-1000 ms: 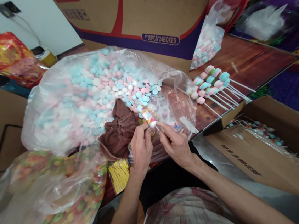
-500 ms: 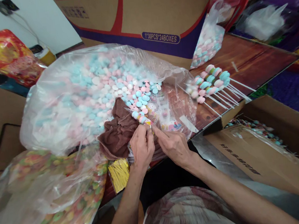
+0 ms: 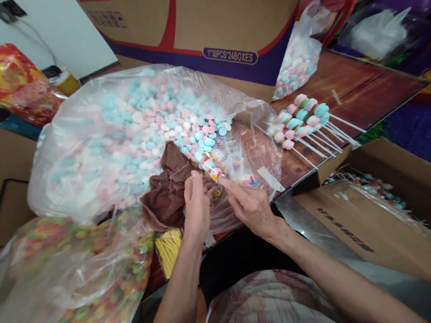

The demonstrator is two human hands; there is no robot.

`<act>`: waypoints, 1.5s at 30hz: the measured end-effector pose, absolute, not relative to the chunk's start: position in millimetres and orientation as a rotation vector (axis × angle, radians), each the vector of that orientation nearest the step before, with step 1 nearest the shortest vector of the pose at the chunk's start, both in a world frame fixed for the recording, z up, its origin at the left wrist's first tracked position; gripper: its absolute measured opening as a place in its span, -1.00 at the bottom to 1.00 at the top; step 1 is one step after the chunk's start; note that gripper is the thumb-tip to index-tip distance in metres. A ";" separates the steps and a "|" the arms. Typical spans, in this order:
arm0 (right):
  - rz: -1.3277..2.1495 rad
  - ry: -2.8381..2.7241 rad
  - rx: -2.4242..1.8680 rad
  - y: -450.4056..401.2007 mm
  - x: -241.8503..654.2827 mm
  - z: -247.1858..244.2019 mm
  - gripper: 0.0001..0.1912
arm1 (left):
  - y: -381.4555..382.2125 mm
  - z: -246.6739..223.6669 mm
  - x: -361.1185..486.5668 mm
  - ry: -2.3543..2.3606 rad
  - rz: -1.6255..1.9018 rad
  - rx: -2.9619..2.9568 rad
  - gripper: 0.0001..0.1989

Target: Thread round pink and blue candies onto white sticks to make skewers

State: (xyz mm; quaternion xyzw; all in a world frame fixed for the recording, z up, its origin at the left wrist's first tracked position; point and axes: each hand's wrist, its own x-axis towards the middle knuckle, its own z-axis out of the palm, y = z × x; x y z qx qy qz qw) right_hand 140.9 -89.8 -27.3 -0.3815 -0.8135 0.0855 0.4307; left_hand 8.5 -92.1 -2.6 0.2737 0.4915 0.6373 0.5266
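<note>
My right hand (image 3: 251, 208) is closed at the lower end of a marshmallow skewer (image 3: 210, 166) in a clear printed wrapper, which points up and away. Left of it, my left hand (image 3: 197, 200) is in a pinch, apart from the skewer; what its fingers hold, if anything, I cannot make out. A crumpled brown cloth (image 3: 167, 192) lies against that hand's left side. Beyond the skewer, pink, blue and white marshmallows spill from the mouth of a large clear bag (image 3: 231, 95). Printed clear wrappers (image 3: 249, 165) lie right of the skewer.
Several marshmallow skewers (image 3: 303, 119) lie at the table's right edge. Below them stands an open carton (image 3: 356, 218) holding more sticks. A bag of ring-shaped candy (image 3: 90, 293) sits at lower left, beside yellow twist ties (image 3: 170, 251). A big cardboard box (image 3: 185, 21) blocks the back.
My left hand has come away from the skewer's lower end, moving left and slightly down. The skewer, in my right hand, now shows more of its wrapper.
</note>
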 end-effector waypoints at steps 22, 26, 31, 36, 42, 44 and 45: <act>0.453 -2.060 -1.099 -96.7 127.5 -33.8 -0.67 | -74.9 1.7 26.9 0.962 1.397 0.269 -0.69; 0.537 -1.915 -0.994 -104.9 134.4 -25.1 -0.73 | -73.7 3.6 17.5 0.932 1.385 0.243 -0.70; 0.999 -1.664 -1.090 -115.1 144.3 -13.6 -0.78 | -70.7 6.9 9.8 0.952 1.411 0.244 -0.77; 1.300 -1.505 -1.059 -111.5 138.8 -11.4 -0.70 | -75.0 4.9 18.8 0.916 1.375 0.301 -0.75; 1.079 -1.550 -1.110 -108.5 128.8 -19.5 -0.71 | -85.6 -0.2 23.4 0.926 1.293 0.423 -0.73; 1.026 -1.588 -1.112 -109.8 129.1 -21.2 -0.73 | -88.2 -0.5 20.4 0.918 1.271 0.439 -0.69; 0.997 -1.604 -1.112 -110.4 129.8 -21.7 -0.74 | -89.3 -0.2 18.9 0.919 1.277 0.431 -0.67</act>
